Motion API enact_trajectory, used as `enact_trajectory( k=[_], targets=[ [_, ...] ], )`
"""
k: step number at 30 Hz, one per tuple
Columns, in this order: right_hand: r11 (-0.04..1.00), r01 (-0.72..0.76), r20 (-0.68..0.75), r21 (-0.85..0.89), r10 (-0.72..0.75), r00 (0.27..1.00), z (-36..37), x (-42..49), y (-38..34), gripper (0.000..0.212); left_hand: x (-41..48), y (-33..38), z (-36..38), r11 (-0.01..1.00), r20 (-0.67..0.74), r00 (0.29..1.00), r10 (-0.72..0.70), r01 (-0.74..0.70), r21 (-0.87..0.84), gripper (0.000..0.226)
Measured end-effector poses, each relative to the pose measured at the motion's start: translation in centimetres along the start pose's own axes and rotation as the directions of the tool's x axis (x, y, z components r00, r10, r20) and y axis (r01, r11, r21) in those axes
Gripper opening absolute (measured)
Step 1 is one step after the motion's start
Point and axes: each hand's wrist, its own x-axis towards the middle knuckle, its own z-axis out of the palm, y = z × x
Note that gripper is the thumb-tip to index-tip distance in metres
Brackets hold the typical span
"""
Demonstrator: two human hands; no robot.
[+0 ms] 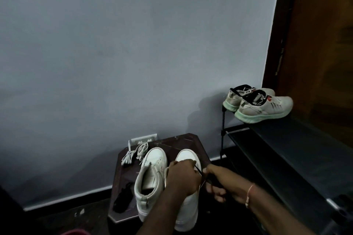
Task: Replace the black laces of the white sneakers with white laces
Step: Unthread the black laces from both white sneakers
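Two white sneakers stand side by side on a small dark table (193, 140), toes toward the wall. The left sneaker (150, 173) has no lace in it. My left hand (182, 177) rests over the tongue of the right sneaker (188, 158) and pinches its black lace (198, 170). My right hand (216, 183) grips the same black lace just to the right of the shoe. Two bundled white laces (134, 153) lie at the table's far left corner. A loose black lace (123, 197) lies in a heap on the table's left side.
A black shoe rack (286, 139) stands to the right, with a pair of grey running shoes (261, 104) on its top shelf. A wall socket (144, 138) sits behind the table. A brown door (321, 44) fills the right edge. Something red (74, 232) shows at the bottom.
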Motion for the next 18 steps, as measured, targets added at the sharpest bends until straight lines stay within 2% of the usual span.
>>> enact_trajectory(
  k=[1, 3, 5, 7, 8, 10, 12, 13, 14, 15, 16, 17, 18],
  targets=[
    [0.984, -0.002, 0.043, 0.181, -0.006, 0.999, 0.5, -0.2, 0.2, 0.044, -0.1, 0.1, -0.1, 1.000, 0.007, 1.000, -0.003, 0.003, -0.012, 0.042],
    [0.907, 0.015, 0.125, 0.421, -0.074, 0.989, 1.2, -0.6, 1.1, 0.041, -0.1, 0.3, -0.1, 1.000, 0.042, 0.999, 0.002, -0.002, -0.019, 0.052],
    [0.814, 0.055, 0.198, 0.578, -0.205, 0.959, 1.7, -1.5, 1.9, 0.047, -0.1, 0.1, -0.4, 1.000, 0.070, 0.998, 0.006, -0.005, -0.022, 0.061],
    [0.723, 0.103, 0.170, 0.683, -0.295, 0.940, 2.1, -2.9, 1.6, 0.048, 0.3, 0.0, -0.5, 0.998, 0.091, 0.996, -0.016, 0.021, -0.054, 0.066],
    [0.707, 0.127, 0.139, 0.696, -0.306, 0.942, 2.5, -3.4, 1.4, 0.048, 0.5, -0.1, -0.4, 0.997, 0.097, 0.995, -0.025, 0.032, -0.069, 0.066],
    [0.763, 0.185, 0.037, 0.620, -0.263, 0.964, 3.4, -3.8, 1.1, 0.046, 0.4, 0.0, -0.1, 0.995, 0.073, 0.997, -0.033, 0.040, -0.091, 0.063],
    [0.831, 0.205, -0.040, 0.517, -0.216, 0.976, 4.1, -4.1, 1.2, 0.040, 0.1, 0.5, -0.5, 0.986, -0.009, 0.999, -0.035, 0.033, -0.161, 0.054],
    [0.843, 0.203, -0.056, 0.498, -0.203, 0.978, 4.2, -4.2, 1.4, 0.038, 0.1, 0.6, -0.7, 0.965, -0.082, 0.995, -0.047, 0.024, -0.260, 0.048],
    [0.847, 0.205, -0.067, 0.491, -0.198, 0.978, 4.2, -4.4, 1.4, 0.038, -0.4, 1.1, -1.4, 0.902, -0.170, 0.981, -0.097, 0.014, -0.432, 0.045],
    [0.838, 0.207, -0.068, 0.506, -0.200, 0.977, 4.1, -4.7, 1.4, 0.038, -1.2, 1.7, -2.3, 0.777, -0.222, 0.959, -0.178, -0.001, -0.629, 0.044],
    [0.821, 0.208, -0.058, 0.531, -0.210, 0.976, 4.1, -5.0, 1.2, 0.038, -2.3, 2.6, -3.5, 0.618, -0.196, 0.951, -0.238, -0.007, -0.786, 0.044],
    [0.794, 0.210, -0.043, 0.570, -0.226, 0.973, 4.1, -5.4, 1.0, 0.037, -3.2, 3.6, -4.5, 0.471, -0.102, 0.968, -0.228, 0.018, -0.882, 0.046],
    [0.761, 0.214, -0.028, 0.613, -0.249, 0.968, 4.3, -5.8, 0.7, 0.037, -4.2, 4.5, -5.3, 0.372, 0.020, 0.985, -0.172, 0.084, -0.924, 0.048]
  ],
)
